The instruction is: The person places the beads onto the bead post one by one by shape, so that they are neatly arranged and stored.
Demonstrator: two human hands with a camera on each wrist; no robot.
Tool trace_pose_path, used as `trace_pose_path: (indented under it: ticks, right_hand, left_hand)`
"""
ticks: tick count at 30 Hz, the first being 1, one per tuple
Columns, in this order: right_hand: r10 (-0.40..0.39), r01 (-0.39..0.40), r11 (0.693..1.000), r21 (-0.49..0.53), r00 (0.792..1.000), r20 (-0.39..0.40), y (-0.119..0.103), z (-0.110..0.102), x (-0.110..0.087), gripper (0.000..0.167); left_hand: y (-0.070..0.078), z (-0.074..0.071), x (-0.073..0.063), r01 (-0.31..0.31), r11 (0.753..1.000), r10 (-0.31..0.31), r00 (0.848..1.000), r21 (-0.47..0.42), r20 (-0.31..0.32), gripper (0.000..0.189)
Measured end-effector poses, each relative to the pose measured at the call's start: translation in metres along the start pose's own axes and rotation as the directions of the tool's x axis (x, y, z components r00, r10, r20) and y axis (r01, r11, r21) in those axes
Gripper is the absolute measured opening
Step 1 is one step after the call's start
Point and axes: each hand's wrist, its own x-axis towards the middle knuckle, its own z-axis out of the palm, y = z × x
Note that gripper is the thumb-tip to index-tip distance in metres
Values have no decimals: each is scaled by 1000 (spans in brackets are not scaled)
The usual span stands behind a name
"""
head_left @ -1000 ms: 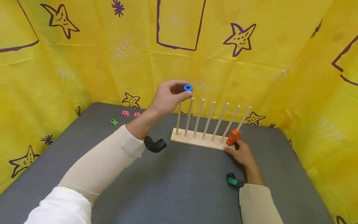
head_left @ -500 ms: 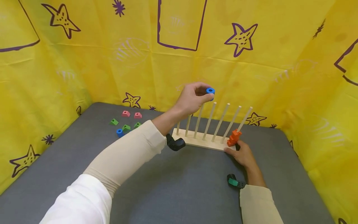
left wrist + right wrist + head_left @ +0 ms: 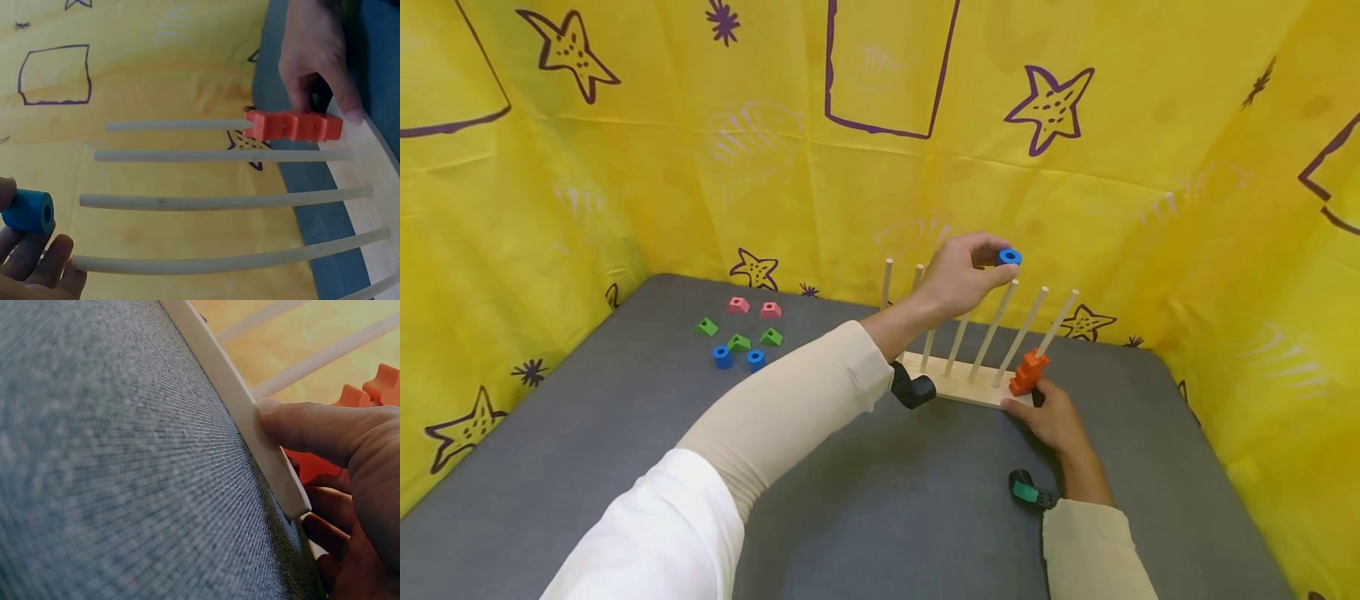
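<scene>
My left hand (image 3: 958, 273) pinches a blue cylinder bead (image 3: 1011, 257) between thumb and fingers. The bead is just above the top of a peg toward the right of the wooden peg rack (image 3: 958, 387). In the left wrist view the hole of the blue bead (image 3: 28, 211) shows, apart from the peg tips. My right hand (image 3: 1051, 415) grips the right end of the rack's base, the thumb (image 3: 312, 428) on its front edge. Beside that hand, several orange star-like beads (image 3: 1028, 374) are stacked on the rightmost peg. My left forearm hides part of the rack.
On the grey table (image 3: 880, 517), at the left, lie two blue beads (image 3: 722, 357), several green beads (image 3: 739, 342) and two pink beads (image 3: 739, 305). A yellow patterned cloth (image 3: 880, 183) surrounds the table's back and sides. Black mounts sit at both wrists.
My left hand has moved right along the peg tops with the blue bead, from the left pegs toward the right ones. My right hand has stayed on the rack's end.
</scene>
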Motion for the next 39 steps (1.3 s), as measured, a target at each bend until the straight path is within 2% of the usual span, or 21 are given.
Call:
trace_pose_path:
  ticks: [6, 21, 26, 30, 34, 39]
  right_hand:
    - [-23, 23, 1000, 16, 1000, -16, -3, 2, 0, 63]
    - [-28, 28, 999, 15, 999, -25, -1, 3, 2, 59]
    - [-27, 28, 999, 17, 999, -21, -2, 3, 1, 61]
    - [-28, 28, 999, 20, 999, -17, -2, 1, 1, 61]
    - [-38, 38, 999, 21, 999, -21, 0, 1, 1, 60]
    - [-12, 12, 1000, 26, 1000, -10, 2, 1, 0, 63]
  left_hand:
    - [-3, 7, 7, 26, 999, -25, 1000, 42, -3, 25]
    - [-17, 21, 10, 64, 997, -67, 995, -39, -76, 23]
    - [-23, 25, 8, 95, 995, -98, 991, -37, -94, 23]
    - [-29, 30, 4, 87, 995, -91, 990, -40, -112, 25]
    - [-35, 35, 2, 68, 995, -78, 986, -73, -144, 32]
    - [-44, 39, -2, 98, 986, -119, 979, -132, -163, 39]
